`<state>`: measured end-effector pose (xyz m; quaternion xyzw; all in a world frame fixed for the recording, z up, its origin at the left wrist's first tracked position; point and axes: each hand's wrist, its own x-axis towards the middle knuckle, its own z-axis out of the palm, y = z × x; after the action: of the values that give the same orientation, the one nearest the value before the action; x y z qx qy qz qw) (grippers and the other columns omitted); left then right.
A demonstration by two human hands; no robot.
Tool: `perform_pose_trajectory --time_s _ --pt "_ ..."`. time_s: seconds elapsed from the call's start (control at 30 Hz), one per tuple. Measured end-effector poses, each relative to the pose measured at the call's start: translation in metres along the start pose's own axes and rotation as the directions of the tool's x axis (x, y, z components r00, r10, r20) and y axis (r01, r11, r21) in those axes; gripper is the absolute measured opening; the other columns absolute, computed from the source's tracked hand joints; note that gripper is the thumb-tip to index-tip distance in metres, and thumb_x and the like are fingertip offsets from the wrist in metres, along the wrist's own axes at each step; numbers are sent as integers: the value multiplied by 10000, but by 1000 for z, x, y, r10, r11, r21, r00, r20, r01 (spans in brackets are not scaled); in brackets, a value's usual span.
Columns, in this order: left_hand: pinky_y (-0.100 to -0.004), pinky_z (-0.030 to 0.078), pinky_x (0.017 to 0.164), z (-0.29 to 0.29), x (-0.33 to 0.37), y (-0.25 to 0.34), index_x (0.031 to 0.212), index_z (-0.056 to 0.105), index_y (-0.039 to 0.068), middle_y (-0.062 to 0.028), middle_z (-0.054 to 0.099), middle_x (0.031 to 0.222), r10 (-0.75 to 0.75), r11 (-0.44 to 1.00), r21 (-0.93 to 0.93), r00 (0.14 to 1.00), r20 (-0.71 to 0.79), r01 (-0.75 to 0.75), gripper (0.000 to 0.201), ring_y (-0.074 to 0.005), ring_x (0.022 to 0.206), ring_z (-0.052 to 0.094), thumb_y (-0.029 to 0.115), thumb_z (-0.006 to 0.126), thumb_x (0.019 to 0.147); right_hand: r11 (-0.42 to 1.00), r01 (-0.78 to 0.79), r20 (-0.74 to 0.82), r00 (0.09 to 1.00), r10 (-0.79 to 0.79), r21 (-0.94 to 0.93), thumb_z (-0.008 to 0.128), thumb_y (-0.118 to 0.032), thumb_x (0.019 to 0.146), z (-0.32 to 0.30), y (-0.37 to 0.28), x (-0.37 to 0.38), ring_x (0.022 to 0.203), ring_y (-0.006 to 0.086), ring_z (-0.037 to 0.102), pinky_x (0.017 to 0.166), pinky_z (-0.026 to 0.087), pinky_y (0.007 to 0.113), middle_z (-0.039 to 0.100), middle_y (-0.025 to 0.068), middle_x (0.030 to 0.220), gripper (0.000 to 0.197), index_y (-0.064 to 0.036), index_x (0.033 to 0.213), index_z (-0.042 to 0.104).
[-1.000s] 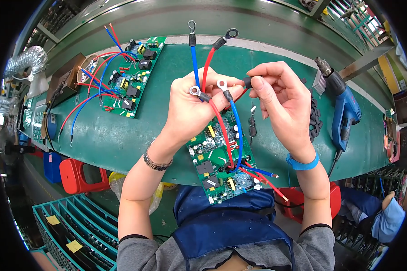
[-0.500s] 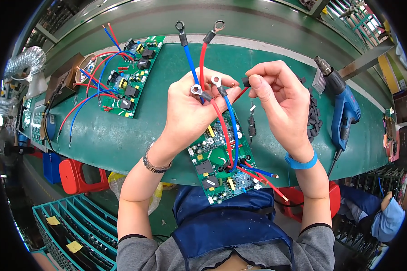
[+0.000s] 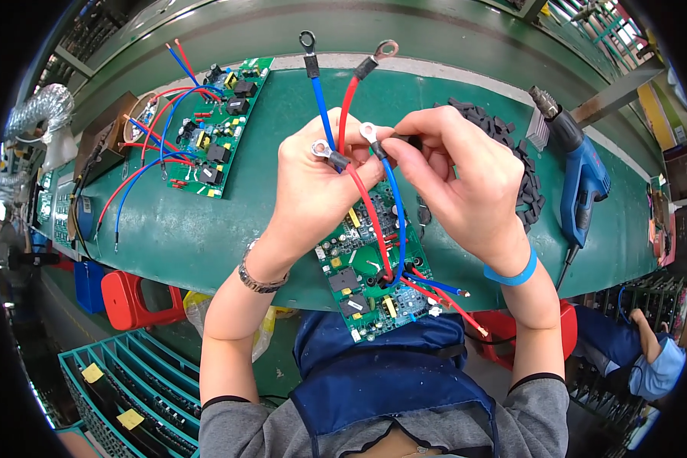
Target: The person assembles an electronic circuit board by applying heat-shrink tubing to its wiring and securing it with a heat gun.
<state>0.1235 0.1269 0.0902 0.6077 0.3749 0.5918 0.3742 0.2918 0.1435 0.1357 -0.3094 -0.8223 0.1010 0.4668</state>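
Note:
My left hand (image 3: pixel 305 187) is closed on a bundle of red and blue wires. From it a blue wire (image 3: pixel 319 99) and a red wire (image 3: pixel 348 103) stick up, each ending in a ring terminal with a black sleeve. Two more ring terminals lean over its fingers. My right hand (image 3: pixel 473 175) pinches a short black sleeve (image 3: pixel 414 142), mostly hidden, against my left fingertips; whether it is over a wire end cannot be seen. Below, the green circuit board (image 3: pixel 343 282) carries these wires, and several bare-ended ones (image 3: pixel 450 300) at its right side.
Black sleeves (image 3: pixel 530 191) lie piled right of my right hand. A blue heat gun (image 3: pixel 585 183) stands beyond them. Another wired circuit board (image 3: pixel 229 130) lies on the green table (image 3: pixel 275 99) at left. Red stools (image 3: pixel 122 301) are below the table edge. A person (image 3: pixel 656 359) is at far right.
My right hand has moved left with the black sleeve, up to my left fingertips. The red wire end that showed between the hands is now covered. The ring terminals have shifted slightly.

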Motion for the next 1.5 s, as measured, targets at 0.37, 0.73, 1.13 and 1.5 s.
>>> perform_pose_trajectory --time_s 0.37,0.73,1.13,1.5 --pt "-206 519 664 -32 8 17 921 659 -10 -38 670 886 -196 980 14 948 252 199 173 -73 783 635 36 766 792 985 -170 256 954 153 43 722 -119 805 31 26 -28 531 236 616 472 461 329 594 97 598 176 -20 871 592" --pt "-258 557 738 -33 15 14 1010 622 -44 -90 668 970 -295 939 -109 926 237 327 174 -111 832 653 -31 671 844 985 -100 626 762 165 -139 637 -185 855 17 34 -47 645 303 653 563 506 399 646 125 682 128 -63 881 665" --pt "-271 548 700 -23 10 2 955 653 8 -107 672 920 -258 945 -140 938 232 294 157 -128 820 648 -63 667 816 817 -389 166 854 493 -425 713 -170 793 8 140 -49 738 273 637 647 493 391 625 103 773 175 -30 851 625" --pt "-279 564 757 -20 9 10 944 647 -27 -107 684 940 -316 922 -134 906 280 363 141 -143 853 657 -36 699 814 819 -560 134 828 545 125 639 -15 844 -13 56 -31 735 95 616 636 508 252 625 59 903 121 -9 958 600"
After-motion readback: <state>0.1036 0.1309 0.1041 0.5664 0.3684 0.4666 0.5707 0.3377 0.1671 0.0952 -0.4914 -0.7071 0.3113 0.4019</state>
